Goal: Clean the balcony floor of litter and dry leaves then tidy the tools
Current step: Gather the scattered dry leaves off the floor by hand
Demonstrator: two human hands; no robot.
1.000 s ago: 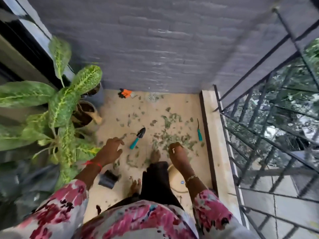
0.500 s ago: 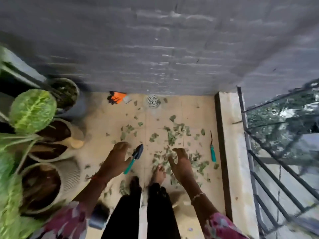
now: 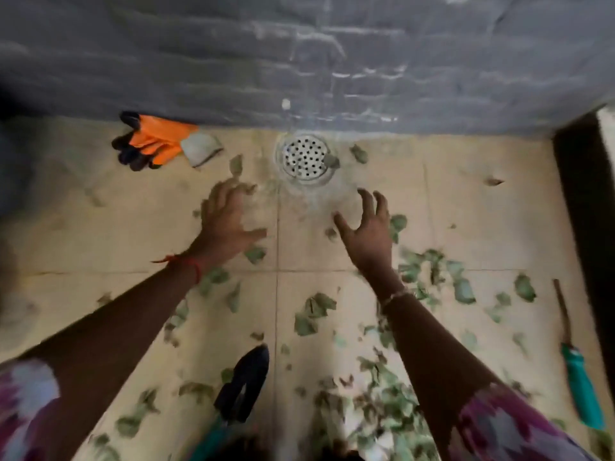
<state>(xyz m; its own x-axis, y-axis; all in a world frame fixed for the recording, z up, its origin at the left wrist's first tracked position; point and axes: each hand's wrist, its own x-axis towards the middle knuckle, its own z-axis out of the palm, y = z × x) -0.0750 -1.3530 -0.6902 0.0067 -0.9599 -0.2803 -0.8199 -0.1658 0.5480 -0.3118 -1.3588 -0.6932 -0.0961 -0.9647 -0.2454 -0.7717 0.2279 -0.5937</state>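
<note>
Leaves everywhere under the fingers; left hand and right hand splayed, holding nothing; drain grate just past them, orange glove further left.

Both bare forearms stretch forward and downward, well apart — the left grip with a red thread at the wrist, the right grip with a thin bracelet — each palm-down, fingers spread and slightly curved, holding nothing.
</note>
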